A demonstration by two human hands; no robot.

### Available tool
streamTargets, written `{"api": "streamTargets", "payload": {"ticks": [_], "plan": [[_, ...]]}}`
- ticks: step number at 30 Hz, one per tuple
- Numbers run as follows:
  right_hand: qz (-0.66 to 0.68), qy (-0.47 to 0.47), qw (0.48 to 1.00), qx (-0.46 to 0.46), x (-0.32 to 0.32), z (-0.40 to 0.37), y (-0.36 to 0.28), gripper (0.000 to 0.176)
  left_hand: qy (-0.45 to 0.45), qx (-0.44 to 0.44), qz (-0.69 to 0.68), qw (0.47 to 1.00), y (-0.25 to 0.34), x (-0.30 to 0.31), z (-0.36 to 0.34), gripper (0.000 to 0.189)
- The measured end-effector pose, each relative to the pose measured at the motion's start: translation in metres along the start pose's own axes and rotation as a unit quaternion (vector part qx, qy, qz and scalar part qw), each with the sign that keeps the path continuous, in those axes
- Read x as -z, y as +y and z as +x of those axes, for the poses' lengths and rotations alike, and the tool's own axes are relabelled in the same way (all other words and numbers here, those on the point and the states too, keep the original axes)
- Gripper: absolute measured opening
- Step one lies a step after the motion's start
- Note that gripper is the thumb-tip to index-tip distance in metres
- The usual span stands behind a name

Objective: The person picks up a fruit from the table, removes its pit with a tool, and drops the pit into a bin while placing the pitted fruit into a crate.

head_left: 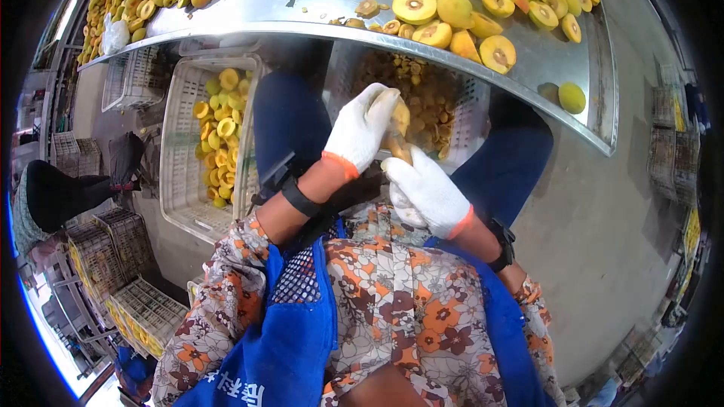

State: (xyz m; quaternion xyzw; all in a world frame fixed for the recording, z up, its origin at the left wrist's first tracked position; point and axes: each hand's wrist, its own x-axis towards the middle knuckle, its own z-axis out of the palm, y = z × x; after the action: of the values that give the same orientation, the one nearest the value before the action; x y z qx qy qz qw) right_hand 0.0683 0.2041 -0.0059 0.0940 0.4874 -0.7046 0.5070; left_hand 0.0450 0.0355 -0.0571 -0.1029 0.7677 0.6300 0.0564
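Fruit (pixel 402 116) is pinched between thumb and fingers of the left hand (pixel 360 130), brown handle (pixel 399 148) is gripped by the closed right hand (pixel 428 190), both held over scrap crate (pixel 469 117) near table (pixel 332 1).

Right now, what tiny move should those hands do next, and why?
I'd probably turn the tool gently with the right hand, holding the fruit piece steady in the left hand. The two seem to meet close to the left fingers, and the crate below could catch bits.
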Motion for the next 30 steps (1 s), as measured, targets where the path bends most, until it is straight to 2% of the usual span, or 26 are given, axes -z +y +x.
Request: {"api": "streamTargets", "payload": {"ticks": [1,5,7,8,10,15,17,19,21,22,27,29,30], "plan": [[-0.017,0.002,1.0,0.016,-0.001,-0.001,0.0,0.012,0.026,-0.044,-0.025,0.998,0.0,-0.002,-0.004,0.027],[0.042,-0.02,0.999,-0.018,0.004,0.003,0.002,0.012,0.053,-0.06,-0.018,0.997,0.003,-0.008,-0.012,0.027],[0.087,-0.046,0.994,-0.051,0.005,0.001,-0.001,0.013,0.057,-0.023,-0.137,0.989,-0.01,-0.012,-0.01,0.026],[0.086,-0.045,0.994,-0.049,0.006,0.002,-0.001,0.013,0.056,-0.025,-0.137,0.989,-0.014,-0.014,-0.01,0.026],[0.075,-0.036,0.995,-0.063,0.006,0.004,0.002,0.016,0.082,-0.084,-0.132,0.984,-0.018,-0.018,-0.013,0.026],[0.152,-0.076,0.984,-0.052,0.01,0.001,-0.002,0.018,0.065,-0.085,-0.139,0.985,-0.018,-0.02,-0.005,0.03],[0.18,-0.079,0.979,-0.049,0.013,-0.001,0.0,0.021,-0.014,-0.032,-0.265,0.964,-0.024,-0.02,0.003,0.033],[0.2,-0.099,0.973,-0.052,0.018,0.002,0.006,0.021,-0.044,-0.04,-0.262,0.963,-0.028,-0.014,0.011,0.035],[0.218,-0.111,0.968,-0.053,0.019,0.003,0.008,0.02,-0.12,-0.063,-0.199,0.971,-0.024,-0.006,0.015,0.034],[0.236,-0.123,0.962,-0.052,0.018,0.004,0.009,0.019,-0.14,-0.059,-0.214,0.965,-0.021,-0.004,0.015,0.034],[0.241,-0.128,0.962,-0.029,0.014,0.001,0.0,0.02,-0.075,-0.112,-0.181,0.974,-0.014,-0.011,0.017,0.034],[0.232,-0.129,0.964,-0.024,0.014,-0.001,-0.002,0.02,0.004,-0.139,-0.16,0.977,-0.006,-0.018,0.014,0.034],[0.231,-0.123,0.965,-0.015,0.011,-0.001,-0.002,0.02,0.005,-0.141,-0.161,0.977,-0.002,-0.016,0.015,0.034]]}}
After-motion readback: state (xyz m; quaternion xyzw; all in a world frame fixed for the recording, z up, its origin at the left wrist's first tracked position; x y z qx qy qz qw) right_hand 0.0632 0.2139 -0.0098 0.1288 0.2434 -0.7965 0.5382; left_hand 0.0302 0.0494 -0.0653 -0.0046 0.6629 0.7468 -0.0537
